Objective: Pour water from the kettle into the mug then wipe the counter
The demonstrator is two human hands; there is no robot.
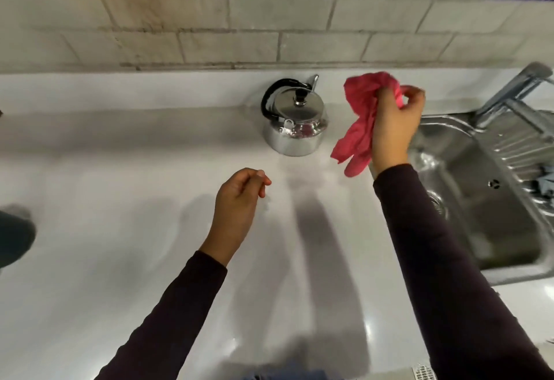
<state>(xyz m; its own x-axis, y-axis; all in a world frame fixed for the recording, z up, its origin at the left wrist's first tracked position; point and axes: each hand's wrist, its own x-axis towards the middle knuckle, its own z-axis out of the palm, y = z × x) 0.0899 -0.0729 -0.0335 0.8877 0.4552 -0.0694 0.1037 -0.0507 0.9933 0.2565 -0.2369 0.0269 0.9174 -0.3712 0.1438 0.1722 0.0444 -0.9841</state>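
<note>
A shiny steel kettle (295, 121) with a black handle and lid knob stands upright on the white counter (120, 169), near the tiled wall. Just right of the kettle, my right hand (394, 121) is raised above the counter and grips a crumpled pink cloth (361, 115) that hangs down from it. Lower and left of the kettle, my left hand (239, 199) hovers over the counter with its fingers loosely curled and nothing in it. No mug is in view.
A steel sink (485, 199) with a tap (515, 88) lies at the right, with a grey-blue rag (544, 184) at its far edge. A dark object (15, 235) sits at the left edge. A tiled wall runs along the back.
</note>
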